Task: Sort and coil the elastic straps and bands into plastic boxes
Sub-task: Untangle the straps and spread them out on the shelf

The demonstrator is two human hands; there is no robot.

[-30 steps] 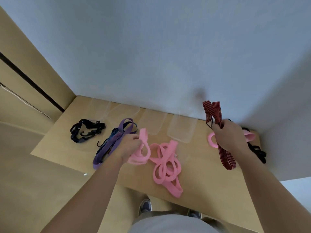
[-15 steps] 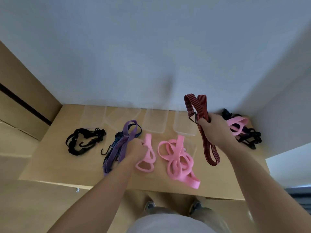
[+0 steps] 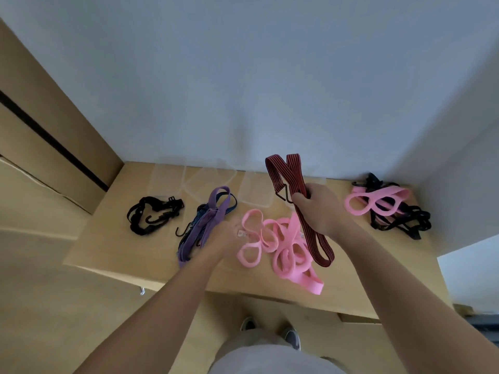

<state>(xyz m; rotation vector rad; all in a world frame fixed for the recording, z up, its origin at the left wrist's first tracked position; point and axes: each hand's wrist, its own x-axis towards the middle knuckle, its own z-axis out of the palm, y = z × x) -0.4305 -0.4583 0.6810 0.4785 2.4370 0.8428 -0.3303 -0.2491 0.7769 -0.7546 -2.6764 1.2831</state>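
Near the left edge of the wooden tabletop (image 3: 108, 238) lay a bundle of black hooked straps (image 3: 155, 215). Just right of it a purple band (image 3: 216, 211), tangled with a blue bungee cord (image 3: 201, 211), ran lengthwise from the far side toward the near edge. The left hand (image 3: 226, 237) reached in between that tangle and a pile of pink bands (image 3: 286, 252), at the pile's leftmost loop. Its fingers were too blurred to tell whether they gripped the loop or only touched it. Several clear plastic boxes (image 3: 167, 182) stood in a row along the far edge against the wall. The right hand (image 3: 321, 209) was raised over the middle of the tabletop, fingers curled tight round a red-and-black striped bungee strap (image 3: 290, 174). The strap was doubled over, its long axis steeply slanted. The folded upper end pointed up and away toward the wall in front of the boxes, and the lower loop hung toward the near edge over the right side of the pink pile. A black hook (image 3: 283, 195) showed beside the thumb. At the far right corner a pink looped band (image 3: 375, 202) lay across a heap of black straps (image 3: 402, 221).
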